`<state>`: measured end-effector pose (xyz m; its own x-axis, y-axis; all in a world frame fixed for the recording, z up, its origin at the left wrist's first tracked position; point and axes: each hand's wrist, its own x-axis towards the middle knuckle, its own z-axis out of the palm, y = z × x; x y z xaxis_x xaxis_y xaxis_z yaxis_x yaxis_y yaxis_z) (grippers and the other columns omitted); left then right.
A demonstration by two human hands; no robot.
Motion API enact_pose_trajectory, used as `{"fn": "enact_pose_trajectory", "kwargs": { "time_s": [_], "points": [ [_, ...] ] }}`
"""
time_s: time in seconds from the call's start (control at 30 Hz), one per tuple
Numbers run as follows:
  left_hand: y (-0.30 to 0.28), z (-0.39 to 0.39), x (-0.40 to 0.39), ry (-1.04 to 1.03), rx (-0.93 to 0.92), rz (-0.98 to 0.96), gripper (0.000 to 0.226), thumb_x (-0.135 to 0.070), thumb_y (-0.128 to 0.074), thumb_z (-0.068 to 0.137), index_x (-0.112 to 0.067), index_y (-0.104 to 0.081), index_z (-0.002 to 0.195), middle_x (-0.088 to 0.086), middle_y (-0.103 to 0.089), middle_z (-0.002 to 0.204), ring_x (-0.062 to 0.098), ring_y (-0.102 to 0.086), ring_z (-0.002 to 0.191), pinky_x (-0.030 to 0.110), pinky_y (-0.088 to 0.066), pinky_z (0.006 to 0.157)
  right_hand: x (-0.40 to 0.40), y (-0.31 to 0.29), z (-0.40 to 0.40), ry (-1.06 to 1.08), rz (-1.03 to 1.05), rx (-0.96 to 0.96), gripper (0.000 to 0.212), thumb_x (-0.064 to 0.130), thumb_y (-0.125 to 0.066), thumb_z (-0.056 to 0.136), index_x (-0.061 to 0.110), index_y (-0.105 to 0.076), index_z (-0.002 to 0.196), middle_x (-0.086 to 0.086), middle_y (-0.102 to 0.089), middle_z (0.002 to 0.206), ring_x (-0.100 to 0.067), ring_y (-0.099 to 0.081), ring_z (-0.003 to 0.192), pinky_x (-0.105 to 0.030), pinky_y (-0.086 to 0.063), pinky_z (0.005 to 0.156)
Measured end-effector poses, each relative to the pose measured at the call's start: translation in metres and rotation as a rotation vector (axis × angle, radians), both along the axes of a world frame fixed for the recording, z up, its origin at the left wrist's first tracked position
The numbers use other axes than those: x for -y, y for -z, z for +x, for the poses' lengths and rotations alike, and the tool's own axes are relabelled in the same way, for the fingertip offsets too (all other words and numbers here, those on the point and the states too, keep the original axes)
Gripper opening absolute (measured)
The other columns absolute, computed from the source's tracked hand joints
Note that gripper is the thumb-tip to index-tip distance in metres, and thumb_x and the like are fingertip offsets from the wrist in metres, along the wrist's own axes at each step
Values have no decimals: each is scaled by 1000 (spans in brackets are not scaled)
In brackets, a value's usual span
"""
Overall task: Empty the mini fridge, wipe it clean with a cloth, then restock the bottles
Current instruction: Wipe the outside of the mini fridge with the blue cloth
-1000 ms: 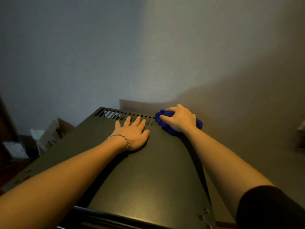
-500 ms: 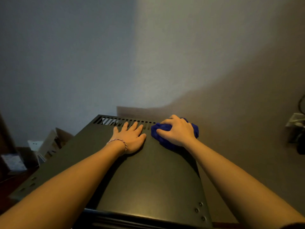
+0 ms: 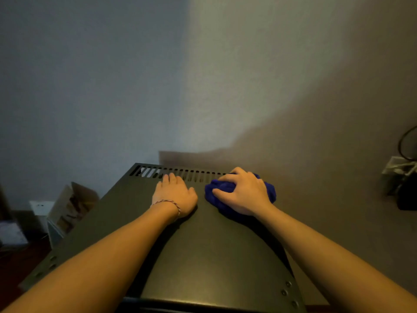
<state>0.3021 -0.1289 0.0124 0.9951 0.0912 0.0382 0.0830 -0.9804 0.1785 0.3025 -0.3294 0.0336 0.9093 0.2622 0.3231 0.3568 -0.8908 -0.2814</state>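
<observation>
The right hand [image 3: 242, 193] grips a bunched blue cloth [image 3: 268, 190] against the far right corner of the mini fridge [image 3: 203, 256] top, beside the vent slots [image 3: 178, 172]. The left hand [image 3: 174, 195] lies flat, fingers straight. Wiping seems underway; no bottles show, so restocking looks undone.

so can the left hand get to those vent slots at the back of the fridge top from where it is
Probably yes. The left hand lies flat on the fridge top with its fingertips already at the vent slots. Nothing lies between them; the right hand and blue cloth sit off to the side.
</observation>
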Motion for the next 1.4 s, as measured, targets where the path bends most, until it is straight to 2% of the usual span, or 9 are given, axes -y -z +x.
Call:
{"fn": "enact_pose_trajectory", "kwargs": {
  "time_s": [0.17, 0.4, 0.53, 0.7, 0.87, 1.0, 1.13, 1.3, 1.4],
  "points": [
    [-2, -7, -26, 84, -92, 37, 85, -71, -17, 95, -18, 0, 160, 2, 7, 167, 24, 6, 154, 48, -1, 123, -41, -2, 46, 8, -1, -21, 44, 68, -52, 83, 46, -65, 120, 8, -57, 122, -24, -54, 112, -44, -41, 96],
    [2, -4, -25, 34, -61, 54, 102, -80, -18, 88, -10, 2, 159, 12, 7, 167, 27, 6, 154, 48, -1, 124, -89, -6, 89, -27, 6, -61, 43, 65, -58, 80, 46, -67, 118, 3, -60, 121, -31, -56, 114, -45, -43, 95],
    [3, -4, -28, 51, -66, 73, 100, -80, -16, 89, -10, 1, 159, 11, 6, 167, 26, 5, 154, 47, -1, 124, -77, -11, 101, -55, 4, -104, 35, 56, -62, 78, 44, -70, 111, 1, -69, 111, -34, -60, 107, -40, -41, 83],
    [5, -3, -29, 50, -55, 82, 99, -80, -15, 89, -11, -2, 159, 9, 5, 167, 26, 4, 154, 47, -2, 124, -14, -13, 103, 88, 16, -148, 42, 54, -62, 77, 43, -68, 117, 1, -71, 115, -33, -62, 105, -39, -46, 83],
    [2, -6, -27, 49, -65, 86, 98, -78, -16, 91, -10, -2, 159, 10, 6, 167, 27, 3, 154, 48, -3, 124, 55, -8, 76, 201, 151, -137, 39, 47, -67, 84, 36, -69, 121, -3, -67, 123, -33, -61, 111, -38, -48, 84],
    [1, -6, -23, 23, -59, 100, 97, -78, -17, 91, -9, -4, 159, 10, 4, 167, 27, 1, 154, 48, -6, 124, 58, 0, 42, 129, 122, -86, 40, 52, -65, 86, 36, -67, 124, -2, -57, 120, -30, -56, 113, -35, -45, 85],
    [-1, -8, -22, 20, -67, 95, 97, -78, -18, 91, -9, -4, 159, 10, 4, 167, 27, 1, 154, 48, -6, 124, 61, 4, -3, 65, 133, -69, 41, 55, -64, 86, 37, -68, 122, 4, -54, 116, -24, -56, 108, -31, -41, 81],
    [-8, -16, -20, 27, -75, 101, 96, -76, -19, 93, -8, -5, 159, 12, 2, 167, 28, 1, 154, 47, -6, 124, 65, 9, -77, 39, 209, -59, 50, 67, -57, 77, 40, -69, 118, 14, -51, 115, -19, -54, 107, -40, -50, 88],
    [-11, -27, -15, 89, -80, 115, 87, -68, -21, 98, -7, -7, 159, 12, 0, 167, 27, 0, 154, 47, -8, 124, 70, 17, -131, 25, 303, -29, 53, 72, -53, 70, 44, -70, 111, 23, -50, 110, -14, -55, 104, -38, -49, 89]
  ]
}}
